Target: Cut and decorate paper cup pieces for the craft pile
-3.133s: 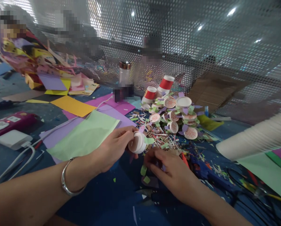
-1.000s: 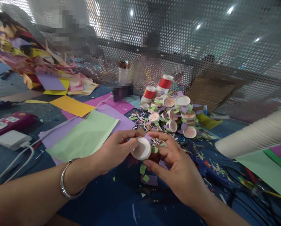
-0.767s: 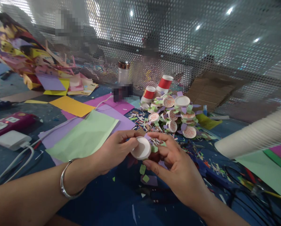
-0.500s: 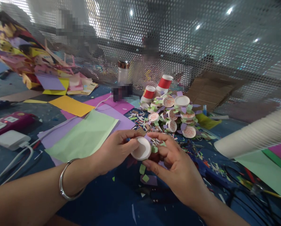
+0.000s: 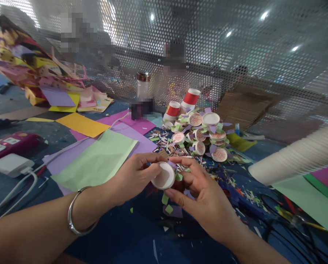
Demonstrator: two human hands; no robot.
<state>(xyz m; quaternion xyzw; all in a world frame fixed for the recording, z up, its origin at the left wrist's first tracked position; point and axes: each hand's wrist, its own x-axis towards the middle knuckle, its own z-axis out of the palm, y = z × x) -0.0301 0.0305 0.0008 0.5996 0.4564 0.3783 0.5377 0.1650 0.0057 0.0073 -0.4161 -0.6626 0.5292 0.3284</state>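
Note:
A round white paper-cup base (image 5: 166, 176), cut low with a shallow rim, is held between both hands above the blue tabletop. My left hand (image 5: 135, 178) grips its left side, the thumb lying over the inner face. On the other side, my right hand (image 5: 201, 196) has its index finger near the top edge and its thumb at the lower edge. Bits of purple and green paper show by the base's right rim; how they are attached is partly hidden by my fingers. Beyond my hands lies a pile of similar cup bases (image 5: 199, 135) with green and purple tabs.
Two red-and-white paper cups (image 5: 190, 98) stand behind the pile. A long stack of white cups (image 5: 293, 156) lies at right. Coloured sheets such as a light green one (image 5: 98, 157) spread at left, near a white charger (image 5: 12, 165) with cable. Black cables (image 5: 279, 220) lie at lower right.
The whole view has shifted slightly. Both hands keep the same hold on the cup base, and nothing else visibly differs.

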